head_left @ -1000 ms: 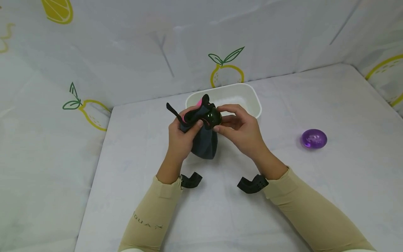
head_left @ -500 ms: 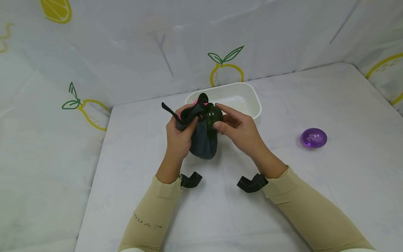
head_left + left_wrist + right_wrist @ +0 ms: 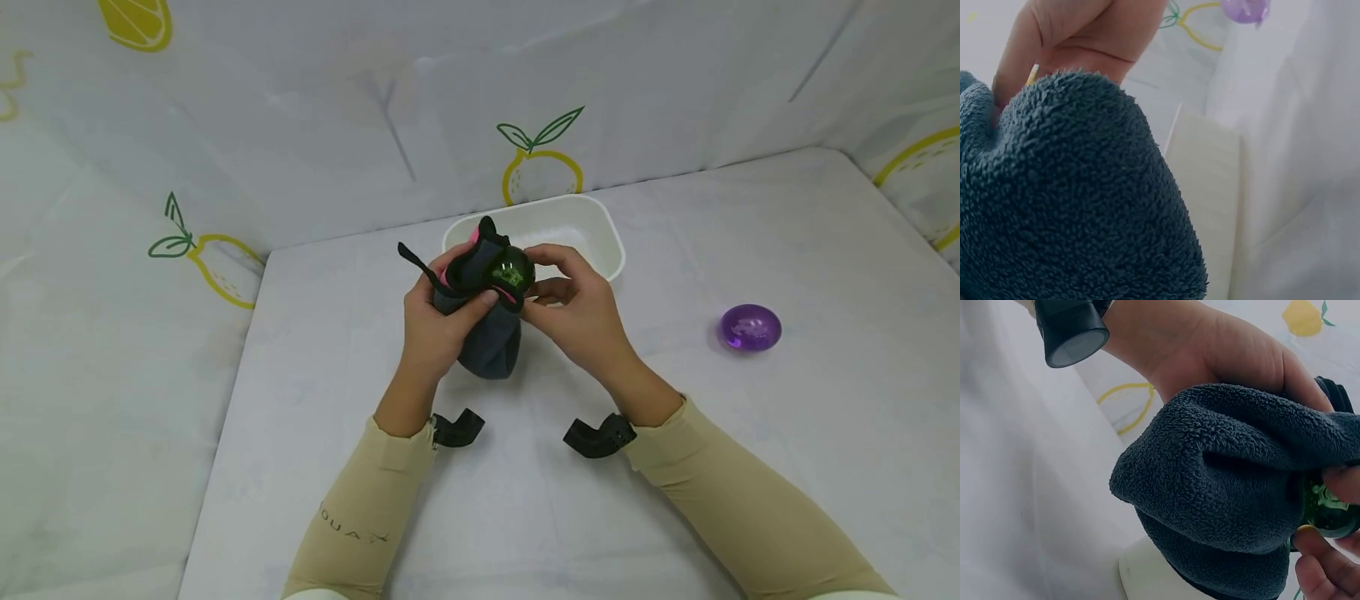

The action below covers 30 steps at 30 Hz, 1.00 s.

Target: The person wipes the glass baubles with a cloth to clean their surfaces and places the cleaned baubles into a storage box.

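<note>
While the green ball [image 3: 512, 271] sat part-covered, I judged work midway!

My left hand [image 3: 437, 323] gripped the cloth pouch [image 3: 491, 346]; my right hand [image 3: 576, 302] pinched the ball at the pouch's mouth. The purple oval [image 3: 750, 327] lay apart on the tabletop [image 3: 510, 508], untouched.

Forearms [image 3: 356, 504] angled forward and inward, left hand [image 3: 437, 323] gripping, thumb [image 3: 477, 307] uppermost, right hand [image 3: 581, 308] opposite, pinching, fingers [image 3: 562, 257] bent.

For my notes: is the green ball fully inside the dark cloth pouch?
No: in the head view, the green ball is visible at the mouth of the cloth pouch.
</note>
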Each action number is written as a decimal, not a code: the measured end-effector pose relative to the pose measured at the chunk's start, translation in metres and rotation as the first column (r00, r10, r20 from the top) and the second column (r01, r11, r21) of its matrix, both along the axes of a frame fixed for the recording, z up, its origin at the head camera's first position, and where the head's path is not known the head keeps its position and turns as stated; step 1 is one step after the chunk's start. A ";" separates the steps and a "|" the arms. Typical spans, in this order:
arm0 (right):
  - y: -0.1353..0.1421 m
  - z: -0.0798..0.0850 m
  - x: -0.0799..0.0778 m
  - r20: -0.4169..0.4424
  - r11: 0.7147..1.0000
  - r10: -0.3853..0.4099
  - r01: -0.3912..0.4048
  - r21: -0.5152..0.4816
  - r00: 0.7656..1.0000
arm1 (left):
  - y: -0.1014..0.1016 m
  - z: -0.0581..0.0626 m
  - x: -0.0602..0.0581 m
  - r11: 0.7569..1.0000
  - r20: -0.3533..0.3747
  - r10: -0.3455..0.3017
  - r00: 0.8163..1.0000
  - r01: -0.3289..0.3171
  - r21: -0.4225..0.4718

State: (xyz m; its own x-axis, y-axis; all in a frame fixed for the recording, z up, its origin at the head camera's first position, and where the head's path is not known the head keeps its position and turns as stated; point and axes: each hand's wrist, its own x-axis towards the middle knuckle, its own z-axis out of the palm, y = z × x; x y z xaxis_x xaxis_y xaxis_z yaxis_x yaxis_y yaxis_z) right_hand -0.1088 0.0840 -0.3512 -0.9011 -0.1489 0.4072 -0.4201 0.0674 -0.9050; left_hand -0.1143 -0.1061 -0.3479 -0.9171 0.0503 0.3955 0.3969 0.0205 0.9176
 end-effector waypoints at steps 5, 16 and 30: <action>-0.002 -0.001 0.000 -0.157 0.999 0.009 -0.004 0.034 0.988 | 0.001 -0.001 0.001 0.999 0.030 -0.035 0.999 0.036 -0.031; 0.000 0.002 -0.003 -0.242 0.995 0.097 -0.089 0.045 0.965 | -0.001 0.000 0.001 0.997 0.058 -0.070 0.996 0.072 -0.017; 0.003 0.004 -0.003 -0.127 0.972 0.132 -0.154 -0.178 0.983 | -0.001 -0.002 0.001 0.997 0.025 -0.071 0.997 0.072 -0.032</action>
State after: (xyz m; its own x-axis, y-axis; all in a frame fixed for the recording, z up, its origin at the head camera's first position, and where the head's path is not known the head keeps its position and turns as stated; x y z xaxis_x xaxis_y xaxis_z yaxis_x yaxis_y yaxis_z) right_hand -0.1122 0.0873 -0.3472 -0.8223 -0.1847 0.5383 -0.5138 -0.1658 -0.8417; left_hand -0.1128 -0.1069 -0.3497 -0.9197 0.1287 0.3710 0.3767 0.0228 0.9260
